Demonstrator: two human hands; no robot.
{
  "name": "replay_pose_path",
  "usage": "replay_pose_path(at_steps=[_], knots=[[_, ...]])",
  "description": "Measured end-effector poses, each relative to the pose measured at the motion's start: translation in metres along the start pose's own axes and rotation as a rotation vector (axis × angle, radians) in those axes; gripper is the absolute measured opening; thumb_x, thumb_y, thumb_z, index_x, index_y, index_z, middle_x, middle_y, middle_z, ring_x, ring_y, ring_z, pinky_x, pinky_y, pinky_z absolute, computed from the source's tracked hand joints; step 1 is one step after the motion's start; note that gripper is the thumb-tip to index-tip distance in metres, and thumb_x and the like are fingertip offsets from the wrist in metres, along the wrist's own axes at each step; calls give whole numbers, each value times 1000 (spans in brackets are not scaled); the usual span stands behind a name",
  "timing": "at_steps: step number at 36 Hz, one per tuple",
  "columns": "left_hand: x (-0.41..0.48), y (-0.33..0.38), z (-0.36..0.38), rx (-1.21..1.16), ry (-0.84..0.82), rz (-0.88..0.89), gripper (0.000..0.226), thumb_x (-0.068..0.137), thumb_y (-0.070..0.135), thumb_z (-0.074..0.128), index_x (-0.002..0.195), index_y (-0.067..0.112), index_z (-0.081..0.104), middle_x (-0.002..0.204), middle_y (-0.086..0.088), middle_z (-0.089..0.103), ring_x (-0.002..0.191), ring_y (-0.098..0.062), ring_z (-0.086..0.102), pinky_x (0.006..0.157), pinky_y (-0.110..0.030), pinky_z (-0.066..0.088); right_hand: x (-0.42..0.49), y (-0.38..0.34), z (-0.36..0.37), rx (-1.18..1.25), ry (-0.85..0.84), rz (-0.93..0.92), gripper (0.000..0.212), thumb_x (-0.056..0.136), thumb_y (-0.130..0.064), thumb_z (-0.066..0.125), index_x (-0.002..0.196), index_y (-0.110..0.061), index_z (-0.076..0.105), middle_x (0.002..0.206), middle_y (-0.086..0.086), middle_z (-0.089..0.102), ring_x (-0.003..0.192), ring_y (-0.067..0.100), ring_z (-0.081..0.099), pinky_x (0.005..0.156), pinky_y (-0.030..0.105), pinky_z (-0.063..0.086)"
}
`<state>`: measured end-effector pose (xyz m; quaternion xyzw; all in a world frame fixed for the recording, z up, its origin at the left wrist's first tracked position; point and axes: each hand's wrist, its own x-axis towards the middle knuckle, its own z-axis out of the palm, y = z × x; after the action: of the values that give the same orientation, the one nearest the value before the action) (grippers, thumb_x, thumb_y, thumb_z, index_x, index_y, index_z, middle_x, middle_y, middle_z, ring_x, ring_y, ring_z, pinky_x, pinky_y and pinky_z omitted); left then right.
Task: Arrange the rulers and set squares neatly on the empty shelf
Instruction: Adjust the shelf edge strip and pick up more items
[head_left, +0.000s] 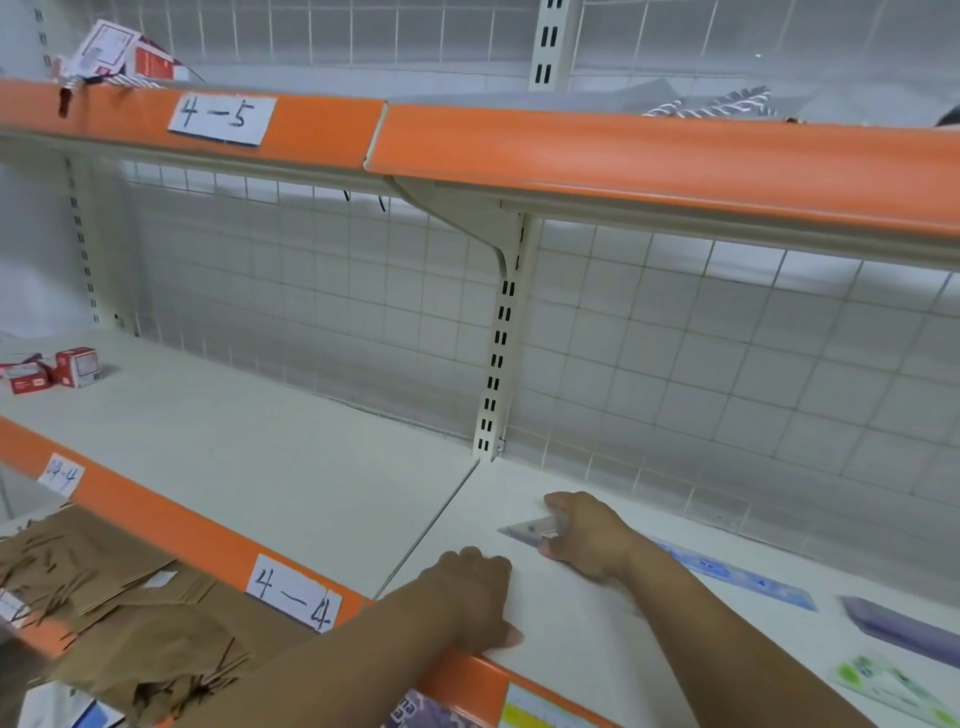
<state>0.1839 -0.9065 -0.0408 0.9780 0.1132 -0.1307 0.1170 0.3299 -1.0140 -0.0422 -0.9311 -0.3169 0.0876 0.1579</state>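
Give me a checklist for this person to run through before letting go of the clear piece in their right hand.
1. Right hand grips the clear set square: ok, fingers curled round it.
2. Set square flat on the shelf: cannot tell.
3. Left hand out of the way: ok, it rests near the front edge, apart from the square.
4. Blue ruler lying straight: cannot tell, the right forearm hides part of it.
5. Purple packet and green packet tidy: cannot tell, blurred.
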Motion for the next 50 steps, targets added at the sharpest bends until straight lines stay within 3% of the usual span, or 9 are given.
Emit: replay_pose_path(at_steps=[9,16,20,24,29,32,36,40,50], knots=[[7,12,-1,22,91,29,45,93,45,52,123,12,49,131,-10,50,121,-27,47,99,-36,41,-30,5,-8,40,83,-33,43,87,-34,63,128,-25,53,126,-2,45,120,16,43,89,20,36],[15,55,6,-6,139,118,37,95,40,49,118,11,55,129,-8,55,119,-25,52,94,-34,43,-75,40,-29,-7,108,30,39,88,-31,63,126,-24,55,123,-1,47,119,16,46,97,23,38],[12,95,12,35,123,211,36,96,39,47,118,11,53,128,-9,55,119,-26,51,92,-35,43,-105,73,-48,-14,143,91,31,88,-31,64,118,-22,59,109,-4,47,101,13,48,86,19,36],[9,134,23,68,110,284,37,97,40,47,121,11,53,129,-8,54,120,-26,51,95,-35,42,-137,109,-64,-17,136,147,10,88,-31,64,93,-34,56,106,-3,52,92,12,48,79,19,35],[10,170,36,103,102,318,31,98,32,48,120,10,55,127,-9,56,116,-25,54,92,-34,45,-178,143,-70,-18,77,234,26,85,-33,66,71,-36,44,84,-14,50,85,11,52,72,19,38],[13,183,39,121,102,288,22,97,17,47,116,10,56,121,-9,59,110,-23,58,84,-32,46,-196,151,-65,-39,-17,271,24,83,-50,65,95,-32,56,94,-13,51,90,10,49,76,20,38],[16,187,38,170,119,215,28,94,9,47,121,12,54,125,-7,57,113,-22,57,87,-30,47,-203,151,-51,-21,-59,223,74,79,-59,64,143,-31,38,137,1,42,126,19,42,103,29,35],[16,180,35,196,105,125,36,95,12,43,130,15,50,136,-4,50,124,-20,50,100,-32,41,-207,152,-47,-77,-136,124,64,85,-52,62,143,-37,38,137,8,32,133,25,28,112,34,26],[8,170,31,207,48,15,35,97,21,40,131,15,47,136,-2,51,124,-19,49,99,-33,41,-215,177,-64,-72,-204,130,55,87,-31,66,137,-35,43,135,2,33,125,20,41,105,27,34]])
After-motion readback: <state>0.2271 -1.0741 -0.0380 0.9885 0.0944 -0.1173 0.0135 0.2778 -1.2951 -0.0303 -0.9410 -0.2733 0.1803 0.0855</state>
